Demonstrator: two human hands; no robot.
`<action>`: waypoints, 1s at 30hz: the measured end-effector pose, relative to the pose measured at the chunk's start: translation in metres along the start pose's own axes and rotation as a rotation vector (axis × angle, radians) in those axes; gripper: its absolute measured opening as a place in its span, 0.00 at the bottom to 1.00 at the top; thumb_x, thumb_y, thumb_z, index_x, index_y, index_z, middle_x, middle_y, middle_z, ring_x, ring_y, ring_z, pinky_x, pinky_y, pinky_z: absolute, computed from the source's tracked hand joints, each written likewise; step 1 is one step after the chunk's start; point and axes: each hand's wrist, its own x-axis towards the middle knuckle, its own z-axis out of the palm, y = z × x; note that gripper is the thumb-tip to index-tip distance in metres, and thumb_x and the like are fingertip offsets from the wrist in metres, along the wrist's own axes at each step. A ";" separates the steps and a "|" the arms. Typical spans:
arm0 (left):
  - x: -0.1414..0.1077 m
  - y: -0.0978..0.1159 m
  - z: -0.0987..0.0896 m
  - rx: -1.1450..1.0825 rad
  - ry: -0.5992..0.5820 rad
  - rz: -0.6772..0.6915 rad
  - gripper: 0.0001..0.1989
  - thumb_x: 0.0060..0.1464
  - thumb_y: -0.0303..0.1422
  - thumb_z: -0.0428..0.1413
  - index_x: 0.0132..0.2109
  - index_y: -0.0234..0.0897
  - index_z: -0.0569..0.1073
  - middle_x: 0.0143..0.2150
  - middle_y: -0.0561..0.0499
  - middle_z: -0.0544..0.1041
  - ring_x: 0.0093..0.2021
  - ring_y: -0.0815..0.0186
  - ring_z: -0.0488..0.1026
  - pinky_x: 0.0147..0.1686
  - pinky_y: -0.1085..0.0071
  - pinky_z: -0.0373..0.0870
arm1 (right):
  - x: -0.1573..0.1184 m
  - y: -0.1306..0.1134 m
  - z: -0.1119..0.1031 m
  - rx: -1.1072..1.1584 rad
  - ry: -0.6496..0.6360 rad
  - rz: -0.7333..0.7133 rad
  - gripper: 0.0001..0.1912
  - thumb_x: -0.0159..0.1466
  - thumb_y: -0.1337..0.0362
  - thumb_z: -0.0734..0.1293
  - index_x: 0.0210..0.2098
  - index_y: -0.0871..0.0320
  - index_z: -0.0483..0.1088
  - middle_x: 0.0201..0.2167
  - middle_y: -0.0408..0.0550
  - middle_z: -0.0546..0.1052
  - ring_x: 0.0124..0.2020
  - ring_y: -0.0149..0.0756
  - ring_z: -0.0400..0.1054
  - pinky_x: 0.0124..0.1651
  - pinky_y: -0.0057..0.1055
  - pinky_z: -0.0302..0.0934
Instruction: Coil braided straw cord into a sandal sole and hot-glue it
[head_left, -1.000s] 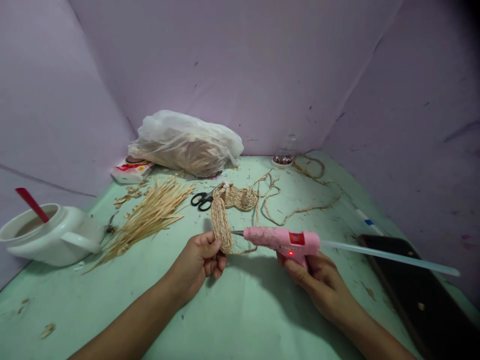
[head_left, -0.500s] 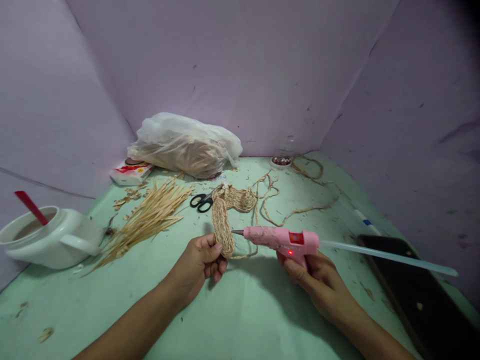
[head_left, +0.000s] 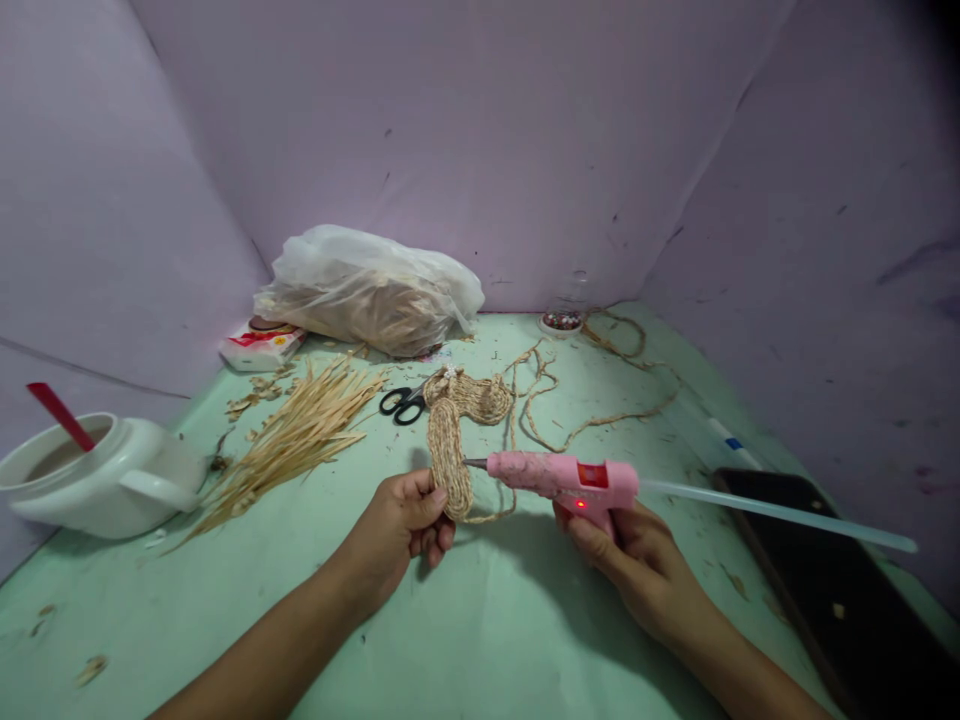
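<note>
My left hand (head_left: pixel 409 515) pinches the lower end of a braided straw piece (head_left: pixel 448 450), thumb on top. Its upper end meets another braided part (head_left: pixel 480 397) lying on the table, with a small white bead cluster at the join. My right hand (head_left: pixel 637 560) is wrapped round the handle of a pink glue gun (head_left: pixel 559 475), whose red light is lit. The gun's metal nozzle points left and meets the right edge of the braided piece. A long clear glue stick (head_left: pixel 780 510) sticks out of its back. A loose twisted cord (head_left: pixel 574 430) runs off to the right.
Black-handled scissors (head_left: pixel 403 404) lie beside the braid. Left are straw strips (head_left: pixel 300 430) and a white pot (head_left: pixel 112 480). Behind stand a plastic bag (head_left: pixel 367 290), a small box (head_left: pixel 262 347) and a bead dish (head_left: pixel 561 322). A dark phone (head_left: pixel 825 590) lies right.
The braided piece has shifted slightly to the right at the nozzle, and its lower end has tilted a little. Both hands keep their grips almost in place.
</note>
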 end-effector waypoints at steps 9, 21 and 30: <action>0.000 0.002 0.002 0.028 -0.025 0.010 0.18 0.41 0.44 0.63 0.28 0.32 0.71 0.17 0.53 0.68 0.15 0.76 0.60 0.13 0.80 0.57 | 0.001 -0.002 0.000 0.029 0.010 0.059 0.18 0.58 0.51 0.62 0.27 0.60 0.71 0.19 0.43 0.65 0.21 0.31 0.57 0.21 0.26 0.53; -0.001 0.002 -0.001 0.032 -0.055 -0.012 0.18 0.41 0.43 0.64 0.27 0.32 0.70 0.19 0.54 0.68 0.17 0.75 0.62 0.14 0.81 0.58 | 0.002 -0.003 0.000 0.061 -0.001 0.035 0.16 0.59 0.52 0.62 0.25 0.60 0.70 0.19 0.41 0.62 0.20 0.30 0.55 0.23 0.27 0.53; -0.001 0.002 0.000 0.044 -0.067 -0.022 0.18 0.41 0.43 0.64 0.28 0.32 0.70 0.19 0.54 0.67 0.17 0.76 0.62 0.14 0.81 0.59 | 0.001 0.001 0.000 0.098 -0.003 0.017 0.15 0.60 0.54 0.62 0.27 0.59 0.69 0.20 0.41 0.61 0.21 0.29 0.54 0.22 0.26 0.50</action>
